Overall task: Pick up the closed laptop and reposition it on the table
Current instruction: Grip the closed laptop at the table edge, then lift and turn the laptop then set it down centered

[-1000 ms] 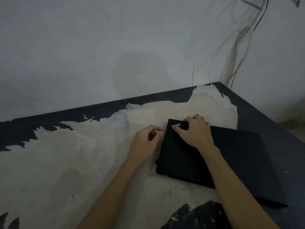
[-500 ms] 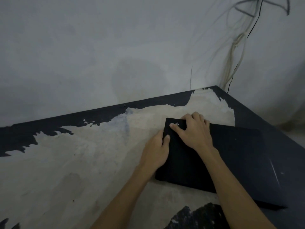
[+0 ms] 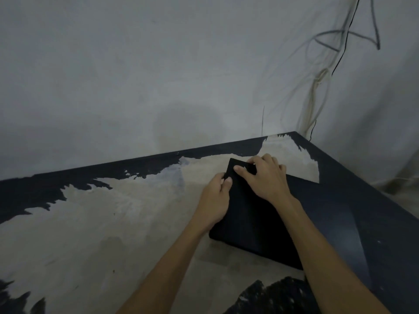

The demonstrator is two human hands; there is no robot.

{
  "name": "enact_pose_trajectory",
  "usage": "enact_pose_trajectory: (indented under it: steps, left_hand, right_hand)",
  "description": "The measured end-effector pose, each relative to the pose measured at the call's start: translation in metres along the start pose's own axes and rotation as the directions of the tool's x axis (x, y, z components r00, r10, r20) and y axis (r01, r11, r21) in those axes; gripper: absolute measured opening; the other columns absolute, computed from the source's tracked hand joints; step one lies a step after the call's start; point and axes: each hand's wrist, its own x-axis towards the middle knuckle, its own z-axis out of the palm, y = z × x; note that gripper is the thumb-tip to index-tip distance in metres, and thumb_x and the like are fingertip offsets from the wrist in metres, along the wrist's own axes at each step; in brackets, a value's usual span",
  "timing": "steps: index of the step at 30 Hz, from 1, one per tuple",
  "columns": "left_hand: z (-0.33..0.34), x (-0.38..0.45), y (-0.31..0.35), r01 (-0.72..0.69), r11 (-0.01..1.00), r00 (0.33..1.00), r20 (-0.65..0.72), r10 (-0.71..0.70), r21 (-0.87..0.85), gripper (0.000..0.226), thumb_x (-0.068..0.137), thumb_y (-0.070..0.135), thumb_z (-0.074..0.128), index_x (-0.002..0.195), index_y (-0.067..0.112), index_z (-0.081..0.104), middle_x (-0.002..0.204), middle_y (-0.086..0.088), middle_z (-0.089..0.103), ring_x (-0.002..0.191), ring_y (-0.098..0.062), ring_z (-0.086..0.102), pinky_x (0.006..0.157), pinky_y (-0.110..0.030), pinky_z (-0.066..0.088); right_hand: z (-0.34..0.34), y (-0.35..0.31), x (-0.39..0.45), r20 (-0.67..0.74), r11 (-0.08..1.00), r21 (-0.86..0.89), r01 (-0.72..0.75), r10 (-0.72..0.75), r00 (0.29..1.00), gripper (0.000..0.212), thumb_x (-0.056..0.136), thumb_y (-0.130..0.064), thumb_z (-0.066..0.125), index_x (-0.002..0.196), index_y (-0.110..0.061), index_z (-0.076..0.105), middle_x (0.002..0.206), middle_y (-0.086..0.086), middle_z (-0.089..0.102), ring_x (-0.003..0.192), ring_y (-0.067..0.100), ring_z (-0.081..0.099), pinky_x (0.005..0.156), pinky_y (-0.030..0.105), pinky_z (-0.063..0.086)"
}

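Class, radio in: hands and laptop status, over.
Left hand grips laptop left edge. Right hand curled over far corner. Laptop closed, on table. Wall behind table.

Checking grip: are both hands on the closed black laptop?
Yes, the left hand pinches the black laptop at its left edge; the right hand grips its far corner.

- The left hand (image 3: 215, 198) pinches the left edge of the laptop (image 3: 249, 223), with the thumb on top and the fingers curled at the edge.
- The right hand (image 3: 265, 180) grips its far corner, fingers curled over the far edge, thumb flat on top.
- The bare left forearm (image 3: 170, 264) and right forearm (image 3: 322, 257) both reach forward.
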Motion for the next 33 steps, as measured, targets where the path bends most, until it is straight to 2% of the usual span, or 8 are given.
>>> enact_pose_trajectory:
  steps: [3, 6, 10, 12, 17, 21, 29, 33]
  left_hand:
    - [-0.025, -0.001, 0.011, -0.035, 0.999, 0.999, 0.023, 0.035, 0.014, 0.027, 0.11, 0.03, 0.044, 0.124, 0.02, 0.064, 0.106, 0.006, 0.072, 0.095, -0.01, 0.07, 0.075, -0.017, 0.056]
    - [-0.059, -0.003, 0.022, -0.021, 1.0, 0.998, 0.066, 0.02, 0.018, 0.031, 0.11, 0.029, 0.045, 0.129, 0.015, 0.065, 0.115, -0.004, 0.073, 0.104, -0.018, 0.071, 0.09, -0.033, 0.059]
    - [-0.105, -0.007, 0.039, -0.052, 0.997, 0.99, 0.132, 0.043, 0.062, 0.027, 0.109, 0.033, 0.046, 0.123, 0.025, 0.068, 0.113, 0.0, 0.075, 0.098, -0.009, 0.074, 0.084, -0.026, 0.06]
    - [-0.13, -0.013, 0.046, -0.082, 0.992, 0.982, 0.177, 0.063, 0.1, 0.022, 0.109, 0.032, 0.047, 0.114, 0.034, 0.069, 0.11, 0.005, 0.076, 0.094, -0.002, 0.075, 0.081, -0.02, 0.059]
    - [-0.188, -0.023, 0.054, -0.022, 0.983, 0.97, 0.242, -0.022, 0.18, 0.035, 0.11, 0.033, 0.046, 0.131, 0.016, 0.067, 0.122, -0.007, 0.075, 0.108, -0.022, 0.074, 0.096, -0.036, 0.059]
    - [-0.225, -0.029, 0.067, -0.021, 0.966, 0.966, 0.253, -0.047, 0.259, 0.033, 0.107, 0.04, 0.049, 0.127, 0.022, 0.068, 0.117, 0.003, 0.075, 0.102, -0.013, 0.075, 0.086, -0.026, 0.059]
    - [-0.291, -0.062, 0.083, -0.093, 0.898, 0.992, -0.043, 0.123, 0.429, 0.026, 0.098, 0.045, 0.064, 0.119, 0.03, 0.071, 0.088, 0.006, 0.081, 0.074, -0.006, 0.076, 0.073, -0.03, 0.058]
    - [-0.3, -0.087, 0.067, -0.071, 0.973, 0.942, -0.305, 0.138, 0.221, 0.03, 0.096, 0.046, 0.068, 0.121, 0.031, 0.068, 0.093, -0.003, 0.079, 0.076, -0.02, 0.078, 0.064, -0.04, 0.063]
  right_hand:
    - [-0.008, -0.019, 0.005, 0.02, 0.999, -0.019, 0.041, -0.041, 0.999, 0.06, 0.09, -0.074, 0.039, 0.097, -0.021, 0.065, 0.102, 0.002, 0.054, 0.103, 0.026, 0.053, 0.084, 0.039, 0.03]
    - [-0.014, -0.047, 0.008, 0.04, 0.992, -0.066, 0.106, -0.103, 0.994, 0.059, 0.092, -0.073, 0.034, 0.086, -0.02, 0.059, 0.099, 0.005, 0.057, 0.095, 0.026, 0.055, 0.084, 0.043, 0.039]
    - [-0.019, -0.083, 0.012, 0.125, 0.99, -0.052, 0.131, -0.124, 0.984, 0.063, 0.09, -0.08, 0.024, 0.08, -0.022, 0.048, 0.089, -0.001, 0.058, 0.078, 0.024, 0.057, 0.067, 0.04, 0.04]
    - [-0.018, -0.099, 0.013, 0.184, 0.992, 0.003, 0.124, -0.122, 0.975, 0.069, 0.086, -0.085, 0.021, 0.086, -0.023, 0.052, 0.085, -0.002, 0.061, 0.074, 0.021, 0.059, 0.061, 0.039, 0.041]
    - [-0.012, -0.143, 0.011, 0.226, 0.987, 0.12, 0.109, -0.134, 0.965, 0.074, 0.081, -0.088, 0.027, 0.085, -0.023, 0.065, 0.083, -0.002, 0.068, 0.07, 0.016, 0.064, 0.056, 0.033, 0.043]
    - [-0.006, -0.174, 0.007, 0.21, 0.957, 0.289, 0.017, -0.081, 0.974, 0.078, 0.079, -0.088, 0.034, 0.075, -0.017, 0.067, 0.075, 0.001, 0.072, 0.066, 0.02, 0.068, 0.059, 0.037, 0.05]
    - [0.009, -0.212, -0.004, 0.149, 0.834, 0.541, -0.104, 0.027, 0.988, 0.073, 0.082, -0.085, 0.041, 0.059, -0.016, 0.049, 0.064, 0.002, 0.061, 0.059, 0.021, 0.06, 0.054, 0.033, 0.04]
    - [0.007, -0.219, -0.004, 0.145, 0.735, 0.651, -0.188, 0.122, 0.982, 0.067, 0.086, -0.078, 0.048, 0.06, -0.017, 0.043, 0.062, 0.0, 0.052, 0.057, 0.02, 0.052, 0.054, 0.033, 0.036]
